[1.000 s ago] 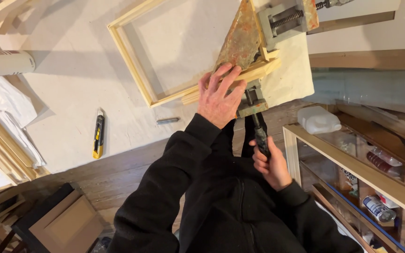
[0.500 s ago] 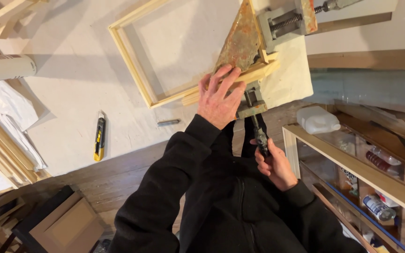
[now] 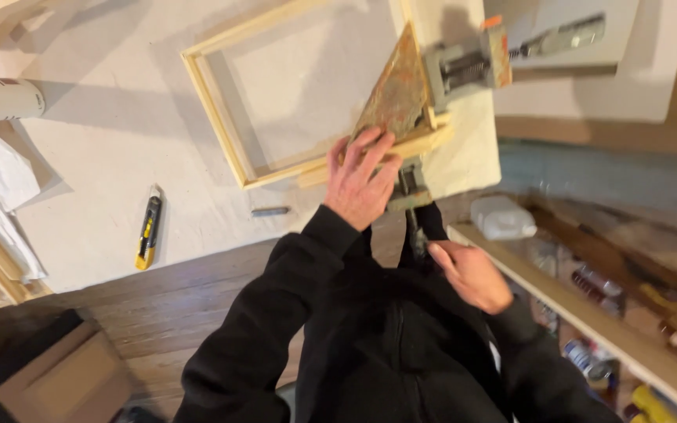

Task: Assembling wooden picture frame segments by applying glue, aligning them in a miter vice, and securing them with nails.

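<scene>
We press our left hand (image 3: 360, 182) flat, fingers spread, on the near corner of the pale wooden frame (image 3: 211, 102), right where it sits in the rust-stained triangular corner clamp (image 3: 395, 98) at about one o'clock from the middle of the view. The palm holds the wood down; it grips nothing. Our right hand (image 3: 468, 274), at four o'clock, is curled around the dark clamp handle (image 3: 415, 235) that hangs below the bench edge. How tightly it closes we cannot tell, as the picture is blurred there.

The frame lies on the white-covered bench (image 3: 103, 164), its far sides running out toward eleven o'clock. A second screw handle (image 3: 562, 37) sticks out at one o'clock, beyond the clamp. A yellow utility knife (image 3: 148, 229) rests at nine o'clock, well apart from the frame, with a small dark stub (image 3: 269, 211) between it and our left hand.

As we judge it, the risk lies in the corner joint: if the handle turns while our palm shifts, the two rails may slide out of square. Too much pressure could bruise the soft wood. Our fingertips rest just beside the clamp's plate and could be pinched.
</scene>
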